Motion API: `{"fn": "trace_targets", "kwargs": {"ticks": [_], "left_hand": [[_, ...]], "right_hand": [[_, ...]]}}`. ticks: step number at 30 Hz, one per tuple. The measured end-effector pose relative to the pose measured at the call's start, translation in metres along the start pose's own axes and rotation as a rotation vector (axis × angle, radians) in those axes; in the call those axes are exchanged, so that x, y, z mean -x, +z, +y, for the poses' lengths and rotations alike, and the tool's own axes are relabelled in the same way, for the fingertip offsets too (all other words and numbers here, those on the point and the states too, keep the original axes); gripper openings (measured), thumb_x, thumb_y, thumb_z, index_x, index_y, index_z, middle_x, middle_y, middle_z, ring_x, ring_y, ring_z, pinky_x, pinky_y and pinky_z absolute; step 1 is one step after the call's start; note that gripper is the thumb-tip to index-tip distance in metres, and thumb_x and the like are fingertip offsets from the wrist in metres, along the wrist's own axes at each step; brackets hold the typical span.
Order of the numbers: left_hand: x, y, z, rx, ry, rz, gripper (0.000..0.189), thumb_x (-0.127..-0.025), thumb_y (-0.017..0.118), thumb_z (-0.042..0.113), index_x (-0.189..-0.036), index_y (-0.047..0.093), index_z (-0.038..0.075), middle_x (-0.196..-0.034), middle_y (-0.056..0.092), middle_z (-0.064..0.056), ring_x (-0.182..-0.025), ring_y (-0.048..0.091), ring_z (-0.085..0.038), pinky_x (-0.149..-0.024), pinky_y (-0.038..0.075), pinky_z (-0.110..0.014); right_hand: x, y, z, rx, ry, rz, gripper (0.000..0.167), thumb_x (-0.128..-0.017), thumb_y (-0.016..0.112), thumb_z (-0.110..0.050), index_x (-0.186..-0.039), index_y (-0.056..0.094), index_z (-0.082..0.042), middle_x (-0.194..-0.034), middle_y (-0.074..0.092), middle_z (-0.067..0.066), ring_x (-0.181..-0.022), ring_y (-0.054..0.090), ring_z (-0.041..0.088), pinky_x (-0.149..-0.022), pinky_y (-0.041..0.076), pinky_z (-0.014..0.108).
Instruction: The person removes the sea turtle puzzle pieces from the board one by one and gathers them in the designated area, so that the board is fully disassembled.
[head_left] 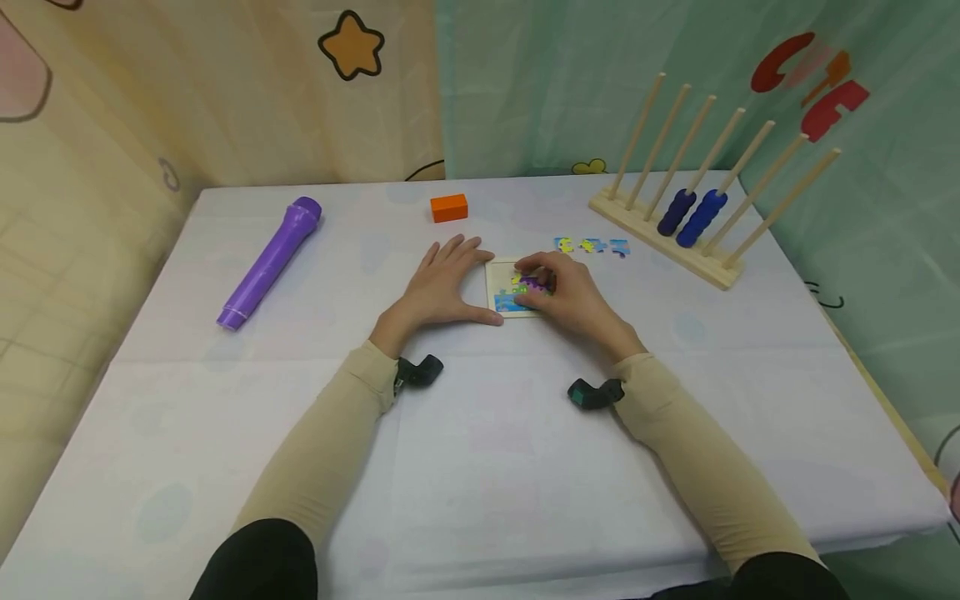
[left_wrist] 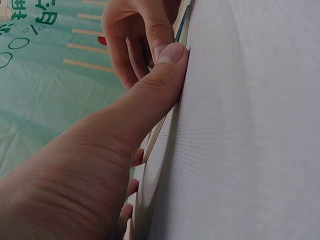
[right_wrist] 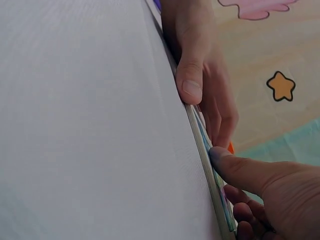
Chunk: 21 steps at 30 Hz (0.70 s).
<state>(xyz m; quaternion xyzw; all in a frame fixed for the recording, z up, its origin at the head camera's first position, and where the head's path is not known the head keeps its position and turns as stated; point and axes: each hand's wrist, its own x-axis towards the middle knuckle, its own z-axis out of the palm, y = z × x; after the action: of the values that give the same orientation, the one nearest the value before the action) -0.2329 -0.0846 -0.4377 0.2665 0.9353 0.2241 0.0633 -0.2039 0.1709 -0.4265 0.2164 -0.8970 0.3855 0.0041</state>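
Two tan sleeves [head_left: 315, 454] reach in from the bottom corners of the frame, a small black camera [head_left: 422, 372] at each wrist, over a white tablecloth [head_left: 495, 483]. Their hands meet at a small wooden puzzle board [head_left: 502, 275] at the center of the frame. On its left, the left hand [head_left: 442, 292] lies with fingers spread and straight, thumb at the lower left corner. From the right, the right hand [head_left: 567, 292] bends its fingers over the board, hiding its right part; whether it pinches a piece cannot be told. Pieces in blue, green and purple show beneath it.

Three loose puzzle pieces [head_left: 592, 246] sit in a row just beyond the right hand. An orange block [head_left: 448, 208] lies above center, a purple tube [head_left: 266, 267] slants at left, and a wooden peg rack [head_left: 671, 237] with dark blue beads [head_left: 701, 218] on two pegs stands upper right.

Behind hangs a curtain [head_left: 517, 92], with an orange star and, upper right, a red C-like shape. Green Chinese-looking characters [left_wrist: 46, 19], sideways and partly cropped, appear upper left in the left wrist view.
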Motion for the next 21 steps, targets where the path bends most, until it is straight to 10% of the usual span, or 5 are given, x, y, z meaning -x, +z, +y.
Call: {"fn": "trace_targets", "kwargs": {"ticks": [21], "left_hand": [[0.0,-0.002,0.001,0.002,-0.004,-0.01,0.106,-0.075,0.081,0.075,-0.159,0.042,0.025,-0.177,0.019,-0.004,-0.166,0.003,-0.026,-0.134,-0.006,-0.051]], "right_hand": [[-0.013,-0.005,-0.011,0.042,0.156,-0.102,0.05,-0.09,0.086,-0.018,-0.133,0.065,-0.003,-0.117,0.065,0.014,-0.099,0.054,0.028,-0.086,0.044,0.036]]}}
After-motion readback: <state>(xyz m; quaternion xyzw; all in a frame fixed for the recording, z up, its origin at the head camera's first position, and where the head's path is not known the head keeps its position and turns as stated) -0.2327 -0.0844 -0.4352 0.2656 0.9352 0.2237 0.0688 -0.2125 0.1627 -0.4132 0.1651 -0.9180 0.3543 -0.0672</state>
